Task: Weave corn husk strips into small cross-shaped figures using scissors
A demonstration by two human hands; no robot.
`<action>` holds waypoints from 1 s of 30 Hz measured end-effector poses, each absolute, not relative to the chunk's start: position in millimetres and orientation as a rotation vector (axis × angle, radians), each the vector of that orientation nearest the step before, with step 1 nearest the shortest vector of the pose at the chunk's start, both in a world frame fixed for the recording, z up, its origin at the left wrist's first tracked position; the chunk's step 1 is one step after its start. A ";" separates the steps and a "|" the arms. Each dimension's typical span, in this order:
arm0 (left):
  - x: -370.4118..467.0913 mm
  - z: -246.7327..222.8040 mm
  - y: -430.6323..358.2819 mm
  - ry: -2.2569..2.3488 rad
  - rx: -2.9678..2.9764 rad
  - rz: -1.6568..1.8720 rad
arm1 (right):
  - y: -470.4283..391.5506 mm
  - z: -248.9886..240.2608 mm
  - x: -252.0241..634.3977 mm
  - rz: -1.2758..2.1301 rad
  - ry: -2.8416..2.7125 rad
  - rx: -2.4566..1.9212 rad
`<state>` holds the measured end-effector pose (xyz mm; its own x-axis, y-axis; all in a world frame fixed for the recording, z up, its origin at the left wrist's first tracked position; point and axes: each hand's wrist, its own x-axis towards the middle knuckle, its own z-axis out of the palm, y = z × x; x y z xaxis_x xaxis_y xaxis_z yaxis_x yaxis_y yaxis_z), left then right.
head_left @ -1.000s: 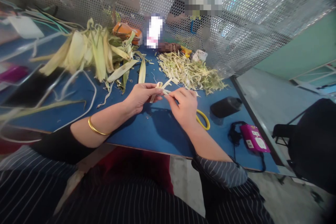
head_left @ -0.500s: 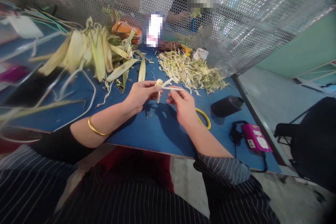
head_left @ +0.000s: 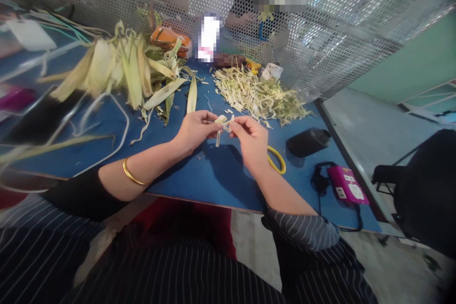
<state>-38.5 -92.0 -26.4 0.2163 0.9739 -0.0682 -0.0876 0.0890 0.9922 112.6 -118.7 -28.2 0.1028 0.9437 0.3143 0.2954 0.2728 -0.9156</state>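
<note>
Over the middle of the blue table [head_left: 185, 175], my left hand [head_left: 198, 130] pinches a pale folded corn husk strip [head_left: 221, 119], one end of which hangs down below the fingers. Close beside it on the right, my right hand [head_left: 251, 140] is closed with thumb and fingertips on another part of the same strip. The fingertips of both hands almost meet, and they hide part of the strip. Beyond my hands lies a heap of shredded corn husk [head_left: 256, 92]. Whole corn husks [head_left: 107, 69] are piled at the back left.
A yellow ring [head_left: 277, 160], a black thread cone [head_left: 308, 142] and a pink power socket box [head_left: 347, 185] lie to the right. A lit phone [head_left: 208, 38] stands at the back against a perforated metal screen [head_left: 235, 9]. A white cable [head_left: 124, 128] curves across the left.
My right hand has drawn closer to my left. The strip end that stretched straight between them is now bent short at the fingertips. My left hand has shifted slightly right.
</note>
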 end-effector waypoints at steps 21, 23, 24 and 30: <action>-44.4 -26.7 -95.9 1.201 1.867 0.991 | -113.5 -28.3 116.9 0.956 -1.370 -1.337; -45.6 -27.1 -94.8 1.168 1.891 0.951 | -113.1 -27.6 117.1 1.081 -1.356 -1.334; -46.0 -27.3 -94.3 1.150 1.891 0.933 | -113.3 -27.0 117.1 1.118 -1.352 -1.337; -44.6 -27.7 -94.1 1.090 1.840 0.786 | -113.1 -26.9 120.7 0.928 -1.410 -1.403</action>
<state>-44.6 -94.1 -27.7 0.4261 0.8995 0.0964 0.3752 -0.2727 0.8859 120.7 -113.1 -26.9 0.0627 0.9937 0.0926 0.3076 0.0691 -0.9490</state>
